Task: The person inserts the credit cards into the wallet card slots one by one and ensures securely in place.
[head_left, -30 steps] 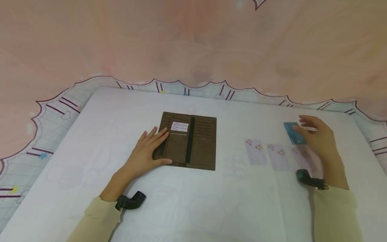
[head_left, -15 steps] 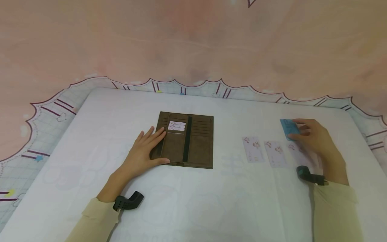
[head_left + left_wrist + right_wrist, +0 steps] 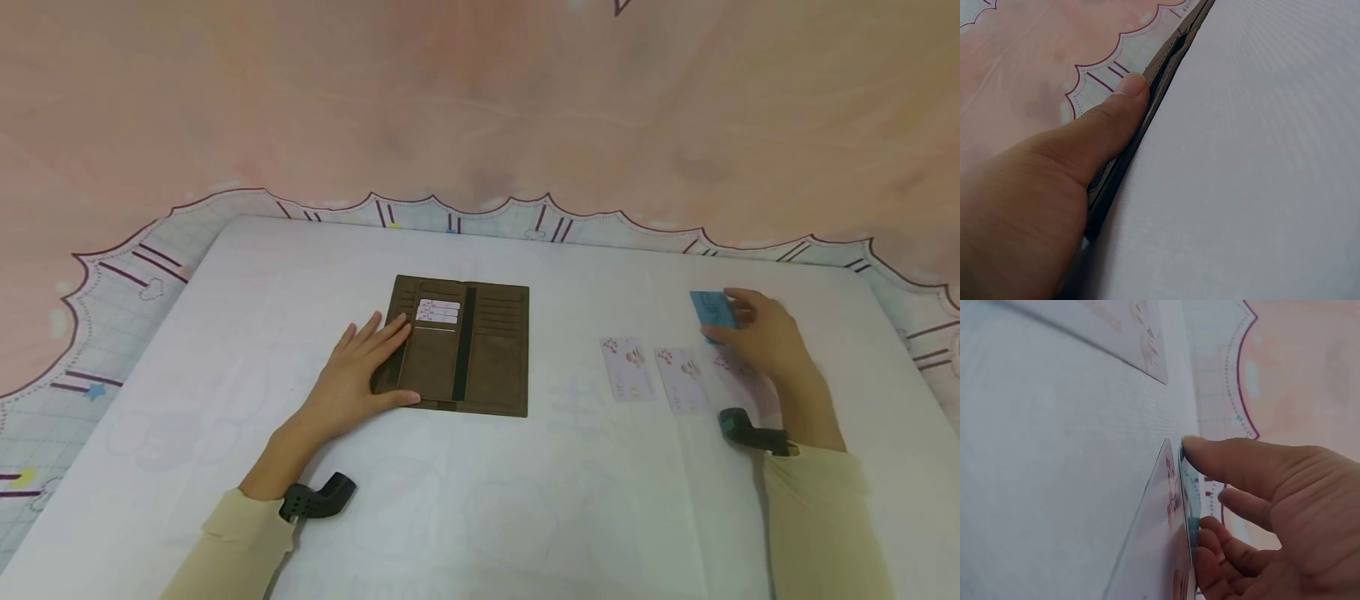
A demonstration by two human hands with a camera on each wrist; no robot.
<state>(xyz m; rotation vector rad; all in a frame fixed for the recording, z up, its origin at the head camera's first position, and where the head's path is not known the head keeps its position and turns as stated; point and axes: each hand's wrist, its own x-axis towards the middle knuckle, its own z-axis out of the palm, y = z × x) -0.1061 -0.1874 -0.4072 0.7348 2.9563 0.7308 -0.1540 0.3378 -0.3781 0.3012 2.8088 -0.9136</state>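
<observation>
A brown long wallet [image 3: 495, 367] lies spread flat on the white table, with white patterned cards [image 3: 438, 312] showing in its upper left slots. My left hand [image 3: 345, 383] rests on the wallet's left side with fingers spread; in the left wrist view the thumb [image 3: 1110, 125] lies along its lower edge. To the right, my right hand [image 3: 768, 337] pinches a blue card [image 3: 711, 310] by its right side, thumb at the near edge and fingers at the far one. The right wrist view shows that blue card [image 3: 1192, 494] nearly edge-on, partly hidden behind the thumb and a white card.
Between wallet and right hand, two white patterned cards [image 3: 627, 369] [image 3: 680, 381] lie side by side. A third white card [image 3: 742, 382] lies partly under the right hand. A patterned cloth border [image 3: 495, 221] runs along the table's far edge.
My right hand has taken hold of the blue card by its edges and shifted it slightly left. The left hand stays on the wallet; the whole view has shifted a little.
</observation>
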